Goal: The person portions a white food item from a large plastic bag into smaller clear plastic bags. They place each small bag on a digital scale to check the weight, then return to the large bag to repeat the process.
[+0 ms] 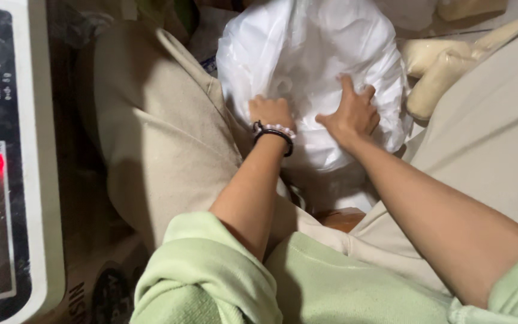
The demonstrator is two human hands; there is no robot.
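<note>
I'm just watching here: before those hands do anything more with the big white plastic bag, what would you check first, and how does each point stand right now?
1. Left hand on the white plastic bag: ok, its fingers press into the plastic.
2. Right hand on the bag: ok, it lies spread on the front.
3. Bag held between the knees: ok, a beige trouser leg flanks each side.
4. Bag mouth open or tied: cannot tell, the top is out of view.
5. Small filled bags to the right kept apart: not ok, they lie against the big bag.
6. Weighing scale switched on: ok, a red light glows.
</note>
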